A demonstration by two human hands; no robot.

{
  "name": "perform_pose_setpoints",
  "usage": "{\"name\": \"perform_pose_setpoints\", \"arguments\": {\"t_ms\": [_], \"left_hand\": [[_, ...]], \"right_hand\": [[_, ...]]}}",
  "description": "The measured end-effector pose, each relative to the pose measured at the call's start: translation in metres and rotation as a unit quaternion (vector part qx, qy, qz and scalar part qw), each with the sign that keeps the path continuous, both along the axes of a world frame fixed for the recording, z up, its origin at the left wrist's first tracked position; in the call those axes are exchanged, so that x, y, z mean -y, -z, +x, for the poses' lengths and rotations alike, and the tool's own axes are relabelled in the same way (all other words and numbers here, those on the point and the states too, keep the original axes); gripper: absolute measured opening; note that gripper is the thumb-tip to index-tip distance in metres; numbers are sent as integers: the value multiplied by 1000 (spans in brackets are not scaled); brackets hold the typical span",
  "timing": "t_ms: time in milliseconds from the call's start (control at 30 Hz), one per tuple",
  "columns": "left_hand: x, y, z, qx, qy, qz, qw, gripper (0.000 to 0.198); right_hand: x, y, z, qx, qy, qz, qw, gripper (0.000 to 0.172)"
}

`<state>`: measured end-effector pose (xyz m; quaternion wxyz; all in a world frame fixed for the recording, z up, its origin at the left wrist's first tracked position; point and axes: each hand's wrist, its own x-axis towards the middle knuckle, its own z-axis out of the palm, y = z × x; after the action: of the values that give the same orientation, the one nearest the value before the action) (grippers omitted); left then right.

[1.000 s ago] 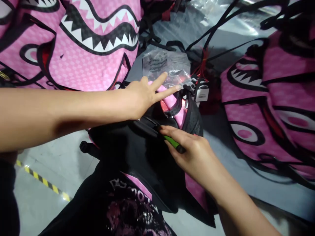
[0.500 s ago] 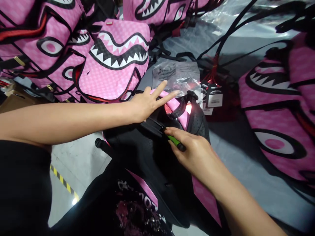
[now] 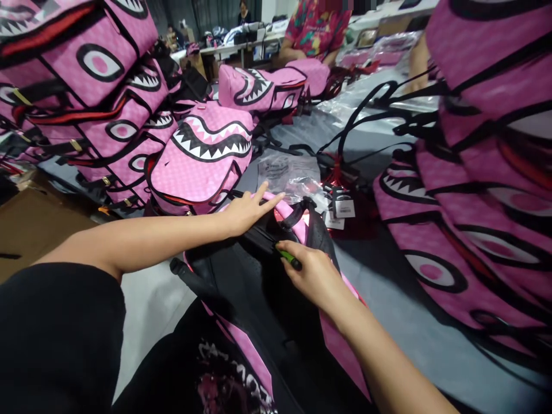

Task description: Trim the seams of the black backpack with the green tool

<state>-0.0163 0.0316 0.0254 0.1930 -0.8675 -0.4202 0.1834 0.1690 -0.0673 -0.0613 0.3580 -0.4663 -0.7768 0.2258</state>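
A black and pink backpack [image 3: 241, 287] lies in front of me, its dark padded back and straps facing up, close against my lap. My left hand [image 3: 245, 215] rests on its upper end, with at least two fingers stretched out; the underside of the hand is hidden. In my right hand [image 3: 314, 275] is a slim green-and-black tool [image 3: 288, 259], held like a pen. Its tip touches or nearly touches the black fabric by the top seam; the exact kind cannot be made out. Tags [image 3: 344, 207] and a clear plastic bag [image 3: 288, 175] lie just beyond.
Pink shark-mouth backpacks [image 3: 211, 149] are stacked at the left, and another pile [image 3: 431, 270] rises at the right. Black cords [image 3: 345, 129] stand up behind the tags. A cardboard box [image 3: 38, 224] is at the left. Across the grey table is a person in a patterned shirt [image 3: 318, 31].
My view has tilted up, bringing the far tables and people into sight. Both hands keep nearly the same place on the backpack, and the green-and-black tool stays in my right hand.
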Motion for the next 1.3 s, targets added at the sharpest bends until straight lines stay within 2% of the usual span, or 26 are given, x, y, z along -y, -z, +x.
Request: {"name": "perform_pose_setpoints", "arguments": {"t_ms": [67, 133, 167, 200, 267, 333, 367, 433, 500, 600, 667, 733, 800, 967, 1067, 1133, 1200, 1267, 1300], "left_hand": [[-2, -1, -2, 20, -2, -8, 1000, 95], [-4, 0, -5, 57, -14, -19, 998, 103], [-5, 0, -6, 74, -27, -21, 997, 105], [-5, 0, -8, 87, -41, -22, 995, 105], [-4, 1, -8, 99, -59, -24, 993, 102], [-4, 2, -7, 94, -65, -29, 993, 96], [-4, 1, -6, 88, -67, -32, 993, 92], [-6, 1, -4, 71, -77, -43, 994, 88], [-9, 1, -2, 53, -93, -60, 992, 95], [-13, 5, 0, 25, -113, -73, 991, 114], [-14, 8, 0, 12, -115, -62, 991, 108], [-14, 11, -1, 10, -109, -46, 993, 92], [-14, 12, -4, 17, -86, -40, 995, 84], [-18, 4, -8, 26, -40, -74, 996, 89], [-18, -3, -6, 29, -38, -97, 994, 90], [-17, -6, -4, 28, -38, -102, 994, 88], [-18, -8, -1, 22, -42, -109, 993, 88], [-20, -10, 2, 17, -47, -121, 991, 87], [-21, -10, 2, 15, -47, -127, 991, 88]], "right_hand": [[1, -2, 5, -46, 14, 97, 994, 23], [-1, -9, 8, -75, 55, 220, 971, 19], [-5, -14, 6, -58, 73, 258, 962, 19], [-9, -21, 3, -14, 83, 264, 961, 20], [-24, -34, -11, 132, 76, 175, 973, 22], [-44, -43, -32, 258, 49, 50, 964, 21], [-54, -45, -42, 289, 39, 8, 956, 22], [-72, -43, -60, 308, 28, -28, 951, 23], [-83, -38, -71, 308, 34, -43, 950, 26], [-85, -29, -75, 307, 49, -65, 948, 28], [-83, -26, -74, 304, 60, -77, 948, 29], [-82, -23, -73, 300, 69, -84, 948, 27], [-83, -22, -72, 295, 73, -87, 949, 26], [-76, -23, -63, 285, 81, -87, 951, 22], [-55, -30, -42, 253, 125, -7, 959, 31], [-40, -36, -23, 217, 174, 80, 957, 44], [-29, -41, -6, 160, 203, 123, 958, 50], [-26, -42, 2, 62, 195, 106, 973, 44], [-27, -41, 3, 6, 170, 86, 982, 38]]}}
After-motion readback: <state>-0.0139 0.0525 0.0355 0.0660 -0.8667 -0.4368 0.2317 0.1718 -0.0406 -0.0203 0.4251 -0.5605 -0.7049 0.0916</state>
